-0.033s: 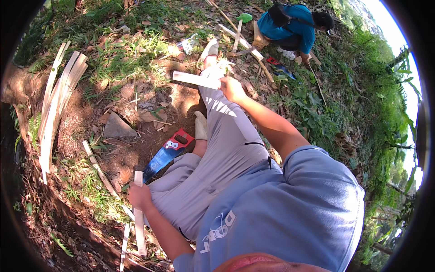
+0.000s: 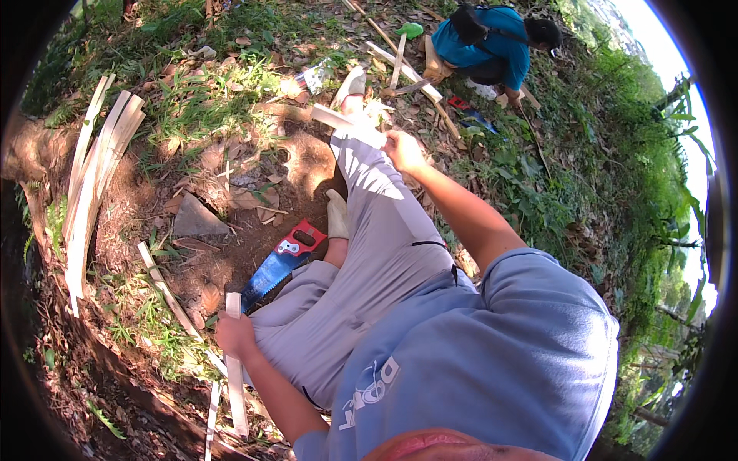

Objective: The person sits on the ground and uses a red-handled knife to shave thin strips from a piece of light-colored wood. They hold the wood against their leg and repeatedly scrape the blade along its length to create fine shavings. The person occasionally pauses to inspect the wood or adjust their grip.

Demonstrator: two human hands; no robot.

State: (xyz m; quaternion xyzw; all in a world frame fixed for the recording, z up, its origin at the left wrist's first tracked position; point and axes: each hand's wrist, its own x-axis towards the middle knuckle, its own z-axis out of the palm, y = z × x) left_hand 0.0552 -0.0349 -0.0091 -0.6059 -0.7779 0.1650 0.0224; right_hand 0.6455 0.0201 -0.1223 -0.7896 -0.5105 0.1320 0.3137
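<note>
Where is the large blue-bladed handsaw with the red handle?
In the head view, the blue-bladed, red-handled handsaw lies left of centre beside the grey trouser leg, between the nearer pale shoe and the left hand holding a pale wooden strip.

The left grip [image 2: 235, 336] wraps a long slat [image 2: 238, 411] near its upper end, beside the bent left leg. The right grip [image 2: 402, 150] pinches the end of a short slat [image 2: 330, 117] over the other shin; glare blurs where the fingers meet it. A saw [image 2: 275, 271], blue-bladed and red-handled, lies on the soil [image 2: 223, 269], tip near the left grip. Left of it sit a grey stone [image 2: 198, 218] and a bundle [image 2: 100, 177] of pale strips. Farther off, a co-worker [image 2: 492, 46] in teal bends toward the ground.
</note>
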